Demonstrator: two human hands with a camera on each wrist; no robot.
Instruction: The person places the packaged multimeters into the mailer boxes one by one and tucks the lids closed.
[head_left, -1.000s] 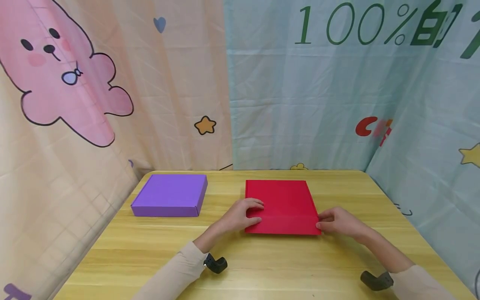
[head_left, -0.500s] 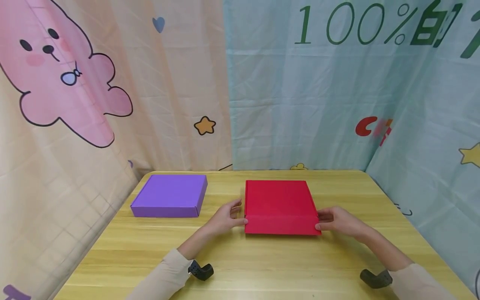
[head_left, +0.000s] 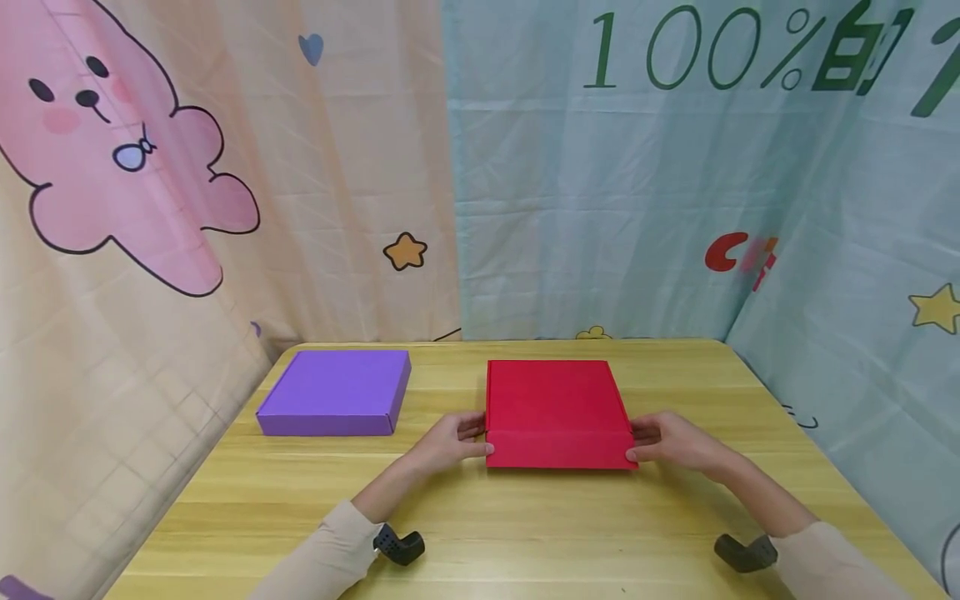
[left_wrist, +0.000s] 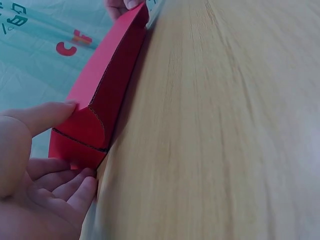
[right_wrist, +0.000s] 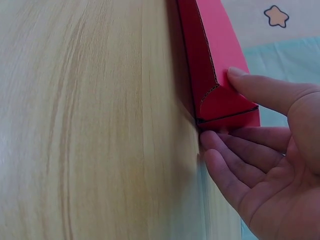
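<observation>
A flat red cardboard box (head_left: 557, 398) lies on the wooden table, its lid down and its front flap sloping toward me. At its left front corner my left hand (head_left: 444, 442) holds on, thumb at the flap's edge and fingers against the side. The left wrist view shows that thumb on the red box (left_wrist: 95, 85), with the fingers bent below it. My right hand (head_left: 675, 440) grips the opposite front corner. In the right wrist view, the right thumb rests on the flap of the box (right_wrist: 225, 45) while the fingers touch its side wall. What is inside cannot be seen.
A closed purple box (head_left: 336, 390) lies at the table's left back, apart from the red one. The light wooden table (head_left: 525, 533) stretches toward me. Printed curtains (head_left: 585, 208) hang behind and at both sides.
My left hand has moved off the red box's top to its left side, then slightly down to the front corner. The right hand stays at the right corner. The box has hardly moved.
</observation>
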